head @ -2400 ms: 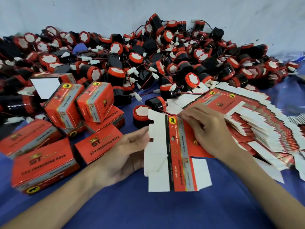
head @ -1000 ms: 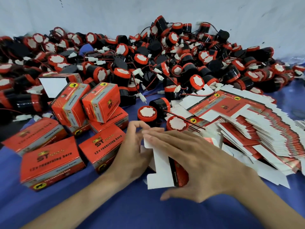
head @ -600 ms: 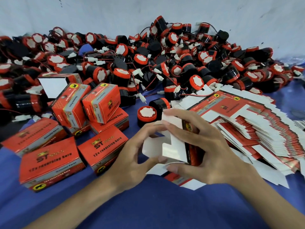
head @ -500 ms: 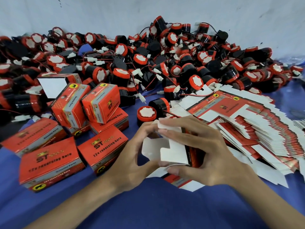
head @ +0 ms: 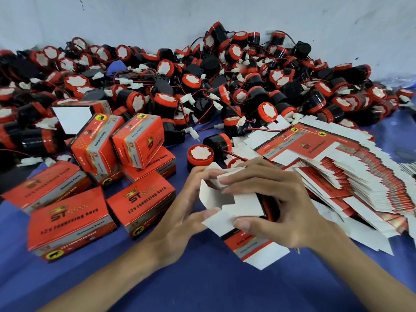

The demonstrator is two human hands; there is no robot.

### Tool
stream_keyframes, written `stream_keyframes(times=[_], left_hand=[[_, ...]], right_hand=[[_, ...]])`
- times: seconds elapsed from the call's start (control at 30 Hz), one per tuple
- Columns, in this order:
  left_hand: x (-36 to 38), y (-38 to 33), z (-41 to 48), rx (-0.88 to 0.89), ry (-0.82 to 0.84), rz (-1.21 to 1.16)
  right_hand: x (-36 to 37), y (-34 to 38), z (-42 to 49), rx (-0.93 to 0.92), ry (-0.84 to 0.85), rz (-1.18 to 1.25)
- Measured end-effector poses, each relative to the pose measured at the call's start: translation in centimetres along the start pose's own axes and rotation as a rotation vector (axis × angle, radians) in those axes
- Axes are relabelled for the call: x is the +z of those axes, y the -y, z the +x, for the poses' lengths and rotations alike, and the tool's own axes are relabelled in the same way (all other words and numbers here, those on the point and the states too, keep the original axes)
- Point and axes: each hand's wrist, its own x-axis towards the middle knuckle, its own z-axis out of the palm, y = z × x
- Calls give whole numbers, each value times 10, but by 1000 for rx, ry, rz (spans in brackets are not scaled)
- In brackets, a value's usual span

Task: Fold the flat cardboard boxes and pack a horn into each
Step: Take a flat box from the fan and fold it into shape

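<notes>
Close to the near edge of the blue tabletop (head: 202, 287), two bare hands meet around one half-folded box (head: 242, 204). The left hand (head: 177, 215) grips the white flaps on the box's left side, with its thumb on the lower flap and its fingers curled over the top. The right hand (head: 279, 210) holds the other side, fingers laid across the top and thumb pressed underneath. The box is white inside and red outside. One long flap with a red band points toward the near edge.

On the left side of the tabletop sit closed red boxes (head: 69, 221), some flat and some tipped on top of the others. On the right side lies a big stack of flat boxes (head: 360, 183), fanned out, red and white, just beside the right hand.

A little past the hands, one horn (head: 200, 154) stands alone, black with a red ring and a white face. Behind it, a huge pile of horns (head: 225, 82) with thin wires runs along the far edge, against a pale wall (head: 135, 16).
</notes>
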Motion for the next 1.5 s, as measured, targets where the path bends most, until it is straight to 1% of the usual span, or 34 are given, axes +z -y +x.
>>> stream_keyframes(times=[0.07, 0.17, 0.23, 0.3, 0.37, 0.4, 0.53, 0.67, 0.73, 0.9, 1.03, 1.13, 1.2, 1.3, 1.5], left_hand=[[1, -3, 6, 41, -34, 22], [1, -6, 9, 125, -34, 114], [0, -6, 6, 166, -22, 101], [2, -12, 7, 148, -10, 41], [5, -19, 12, 171, -82, 60], [6, -21, 14, 153, -90, 51], [8, -22, 3, 150, -50, 1], [8, -22, -2, 87, -72, -35], [8, -21, -1, 81, -79, -17], [9, -21, -2, 62, -81, 0], [11, -21, -4, 58, -105, -82], [10, -22, -5, 48, -144, -98], [9, -21, -4, 60, -187, -49], [8, -21, -3, 90, -203, 13], [5, -15, -1, 108, -191, 42]], right_hand=[[1, -1, -1, 13, -7, 22], [3, -1, -3, 40, -13, 42], [4, -1, -3, 65, -18, 49], [4, -1, -3, 75, -25, 35], [6, -1, -3, 82, -26, 18], [7, 0, -4, 84, -25, 12], [13, 4, -5, 82, -11, -22], [15, 3, -5, 97, 0, -18], [14, 3, -5, 101, 35, -11], [14, 4, -1, 28, 194, -43], [16, 4, -4, 39, 237, -14], [21, 5, -6, 9, 188, 17], [23, 6, -4, -4, 162, 22], [24, 8, -2, -31, 142, 26], [25, 11, -6, 62, 81, 37]])
